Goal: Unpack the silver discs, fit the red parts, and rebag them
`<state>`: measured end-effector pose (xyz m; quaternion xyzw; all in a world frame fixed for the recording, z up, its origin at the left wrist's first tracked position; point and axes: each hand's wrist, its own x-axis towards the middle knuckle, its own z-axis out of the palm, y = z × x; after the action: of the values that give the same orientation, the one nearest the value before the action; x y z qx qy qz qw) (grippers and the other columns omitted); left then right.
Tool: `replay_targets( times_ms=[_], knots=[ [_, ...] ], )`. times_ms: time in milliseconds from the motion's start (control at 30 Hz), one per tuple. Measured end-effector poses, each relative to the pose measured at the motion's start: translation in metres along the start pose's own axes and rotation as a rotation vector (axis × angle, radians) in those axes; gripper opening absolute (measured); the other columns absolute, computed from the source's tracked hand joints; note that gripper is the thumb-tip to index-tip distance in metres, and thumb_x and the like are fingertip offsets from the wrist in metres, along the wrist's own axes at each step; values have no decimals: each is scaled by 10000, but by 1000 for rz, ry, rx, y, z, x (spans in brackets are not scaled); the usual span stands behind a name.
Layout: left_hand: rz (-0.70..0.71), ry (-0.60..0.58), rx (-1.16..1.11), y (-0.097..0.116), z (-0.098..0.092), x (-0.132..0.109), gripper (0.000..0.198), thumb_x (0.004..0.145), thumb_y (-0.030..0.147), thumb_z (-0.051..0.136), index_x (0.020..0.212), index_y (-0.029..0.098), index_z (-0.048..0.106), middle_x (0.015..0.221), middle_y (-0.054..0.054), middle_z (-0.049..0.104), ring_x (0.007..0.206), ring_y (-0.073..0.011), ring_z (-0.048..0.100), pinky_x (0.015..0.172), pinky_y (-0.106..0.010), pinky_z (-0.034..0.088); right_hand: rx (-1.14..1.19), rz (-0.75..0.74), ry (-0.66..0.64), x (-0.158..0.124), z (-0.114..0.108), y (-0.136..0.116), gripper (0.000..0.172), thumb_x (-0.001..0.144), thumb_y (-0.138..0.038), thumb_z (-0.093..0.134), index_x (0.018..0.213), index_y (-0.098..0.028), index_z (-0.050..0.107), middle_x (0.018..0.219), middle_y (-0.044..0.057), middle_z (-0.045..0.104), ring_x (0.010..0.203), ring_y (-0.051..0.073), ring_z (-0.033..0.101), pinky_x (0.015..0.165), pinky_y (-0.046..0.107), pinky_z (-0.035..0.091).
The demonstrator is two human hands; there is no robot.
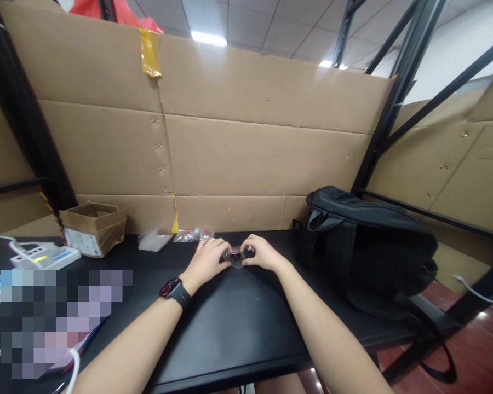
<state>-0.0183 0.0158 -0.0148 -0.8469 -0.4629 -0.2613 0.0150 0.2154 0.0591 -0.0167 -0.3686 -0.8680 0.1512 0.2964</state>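
Note:
Between my two hands is a small clear plastic bag (235, 258) with something dark and a spot of red in it; its contents are too small to name. My left hand (209, 261), with a black smartwatch (175, 292) on the wrist, pinches the bag's left side. On the other side my right hand (263, 254) grips the bag's right edge between thumb and fingers. Just behind my left hand lie several similar clear bags (193, 235) with red and silvery bits. A stack of empty-looking clear bags (154, 241) is left of those.
An open cardboard box (93, 227) and white power strips (45, 256) are at the left on the black table (230, 328). A black backpack (370, 246) stands at the right, its strap hanging over the edge. Cardboard sheets (250, 153) wall off the back.

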Motion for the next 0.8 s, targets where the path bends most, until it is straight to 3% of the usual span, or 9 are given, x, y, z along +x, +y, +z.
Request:
replay_targets(
  times_ms=[100,267,400,467,567,667,733,800],
  knots=[
    [-44,-26,-7,-5,2,2,83,854,327,649,861,259,696,1022,-17,699,1072,-247,560,949,-416,344,5,-14,9,2,4,4,70,738,-199,811,780,-208,755,868,2,591,743,118,529,717,230,413],
    [-227,-123,-132,-12,5,3,169,835,412,645,802,294,761,1120,-15,702,1110,-279,553,956,-447,378,6,63,-21,1,-2,9,18,770,-194,768,762,-181,757,862,17,653,759,127,572,699,224,404],
    [-382,-143,-183,-8,12,4,269,855,451,583,766,292,781,1185,-26,677,1133,-302,531,959,-461,403,-74,149,-105,2,-1,3,267,868,-178,584,624,-148,686,723,13,629,651,114,546,615,223,360],
    [-415,-121,-139,-4,16,4,332,881,462,541,721,277,766,1182,-33,665,1141,-320,505,953,-496,396,-155,172,-105,2,4,0,282,842,-161,571,568,-146,636,669,15,608,618,115,528,591,230,341],
    [-380,-51,-33,4,20,2,370,895,481,533,701,226,720,1112,-74,657,1098,-318,488,928,-500,392,-246,259,-97,1,11,-2,196,790,-187,626,596,-158,626,652,16,601,614,128,530,580,237,337],
    [-323,13,36,8,21,1,257,878,452,586,837,222,694,1067,-85,641,1059,-296,482,903,-458,394,-265,266,-22,-2,10,-2,83,739,-221,710,799,-171,683,830,39,645,760,159,581,655,233,390],
    [-251,35,52,8,18,0,205,875,395,606,1009,256,677,1135,-73,629,1086,-288,469,897,-436,387,-260,173,24,-4,5,-4,254,717,-148,713,966,-199,697,1007,54,652,901,176,590,759,245,422],
    [-148,11,48,8,15,-1,230,909,331,561,1115,304,661,1209,-51,620,1118,-276,455,901,-423,371,-240,44,-26,-5,1,-6,380,708,-34,646,1024,-234,708,1084,39,659,974,174,587,856,260,424]
  ],
)
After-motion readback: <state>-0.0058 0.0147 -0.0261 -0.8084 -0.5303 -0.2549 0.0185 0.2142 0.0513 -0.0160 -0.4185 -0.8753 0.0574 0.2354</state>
